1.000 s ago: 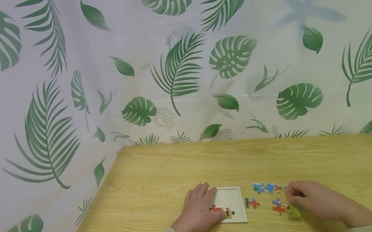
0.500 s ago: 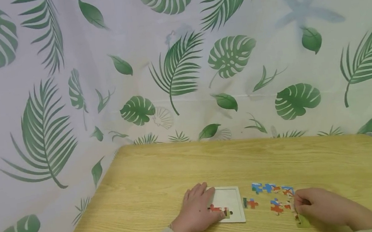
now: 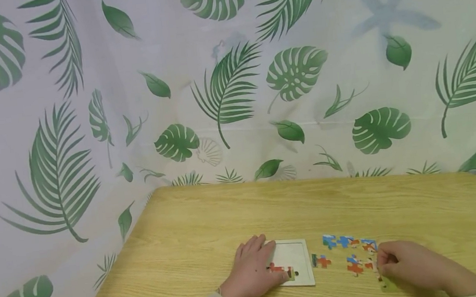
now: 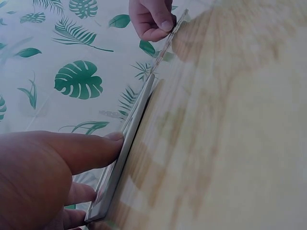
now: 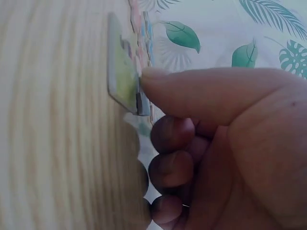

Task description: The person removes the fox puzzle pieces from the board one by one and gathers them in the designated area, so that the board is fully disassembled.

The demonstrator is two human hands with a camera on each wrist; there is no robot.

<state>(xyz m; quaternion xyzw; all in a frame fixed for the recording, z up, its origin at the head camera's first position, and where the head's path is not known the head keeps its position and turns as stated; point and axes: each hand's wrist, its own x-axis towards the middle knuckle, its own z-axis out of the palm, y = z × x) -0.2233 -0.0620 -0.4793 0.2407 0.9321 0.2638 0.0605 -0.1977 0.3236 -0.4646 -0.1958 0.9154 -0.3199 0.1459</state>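
Observation:
My left hand (image 3: 252,269) rests spread over the left part of a pale square puzzle tray (image 3: 308,262), its thumb lying across the lower part. A few red and dark pieces (image 3: 292,272) show inside the tray beside that thumb. To the right, my right hand (image 3: 406,261) has its fingers curled, pinching a puzzle piece at the edge of the loose group. In the right wrist view, the thumb touches this edge beside a yellow-green corner piece (image 5: 122,76); the index fingertip is hidden. The left wrist view shows the tray (image 4: 122,158) edge-on under my left thumb.
Loose blue and orange puzzle pieces (image 3: 343,241) lie right of the tray. A red and green piece (image 3: 321,260) sits near its right rim, and a blue-red piece (image 3: 355,265) is further right. Leaf-patterned sheeting (image 3: 230,159) stands behind the wooden table (image 3: 210,214).
My right hand has moved slightly right and nearer to me, and the yellow-green corner piece has shifted with it. Pieces it covered before now show. My left hand has stayed on the tray.

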